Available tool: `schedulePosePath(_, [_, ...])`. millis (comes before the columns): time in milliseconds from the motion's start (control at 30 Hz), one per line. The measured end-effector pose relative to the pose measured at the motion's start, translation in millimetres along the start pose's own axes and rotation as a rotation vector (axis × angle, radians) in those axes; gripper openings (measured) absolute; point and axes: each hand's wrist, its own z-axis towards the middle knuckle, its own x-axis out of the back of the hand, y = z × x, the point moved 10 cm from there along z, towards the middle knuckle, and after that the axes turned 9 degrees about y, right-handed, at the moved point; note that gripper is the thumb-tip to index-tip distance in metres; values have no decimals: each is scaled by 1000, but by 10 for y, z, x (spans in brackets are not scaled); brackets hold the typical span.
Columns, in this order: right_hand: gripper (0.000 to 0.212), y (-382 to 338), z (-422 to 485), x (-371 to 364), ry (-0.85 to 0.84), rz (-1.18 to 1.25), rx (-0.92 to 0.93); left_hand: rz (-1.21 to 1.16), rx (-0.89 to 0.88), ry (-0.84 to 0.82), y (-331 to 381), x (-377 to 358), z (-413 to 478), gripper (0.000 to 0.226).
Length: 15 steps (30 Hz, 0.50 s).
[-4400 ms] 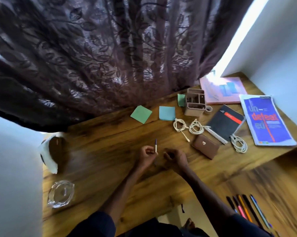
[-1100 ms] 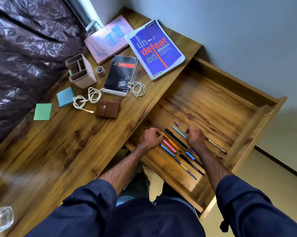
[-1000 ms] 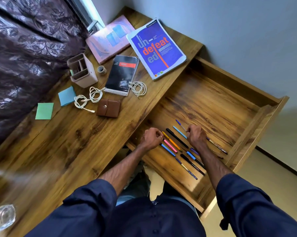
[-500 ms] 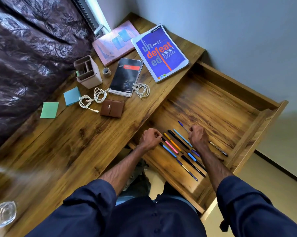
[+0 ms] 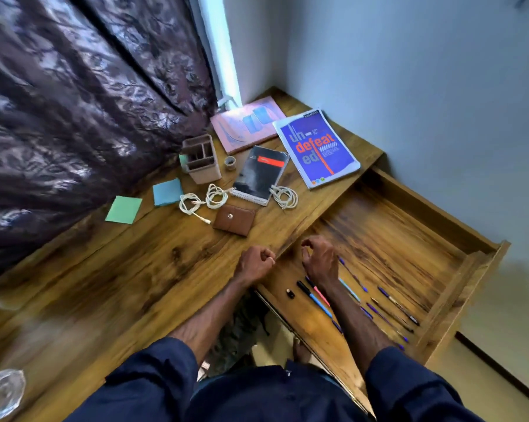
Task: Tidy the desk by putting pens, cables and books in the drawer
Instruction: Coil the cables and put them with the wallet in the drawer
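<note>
Open drawer [image 5: 394, 239] holds pens [image 5: 316, 301]; organizer [image 5: 202, 159] on desk [image 5: 135, 269].

The left hand [image 5: 255, 264], fisted and seemingly empty, hovers at the desk [image 5: 135, 284] edge; the right hand [image 5: 319, 261], fingers loosely curled, hangs over the open drawer [image 5: 394, 233], where pens [image 5: 313, 296] lie side by side.
</note>
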Motion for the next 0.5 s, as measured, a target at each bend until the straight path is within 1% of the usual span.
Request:
schedulePosePath(67, [20, -266, -1, -81, 64, 102, 40, -13, 6, 38, -155, 276, 26, 10])
schedulePosePath(133, [15, -563, 13, -206, 49, 95, 53, -43, 18, 77, -324, 521, 80, 7])
schedulePosePath(267, [14, -1162, 24, -442, 28, 86, 123, -99, 67, 175, -775, 1067, 169, 8])
schedulePosePath(367, [13, -1445, 1, -616, 9, 107, 132, -148, 109, 222, -1105, 1370, 212, 9])
schedulePosePath(500, [10, -1543, -37, -900, -27, 78, 145, -90, 178, 244, -1441, 1651, 170, 3])
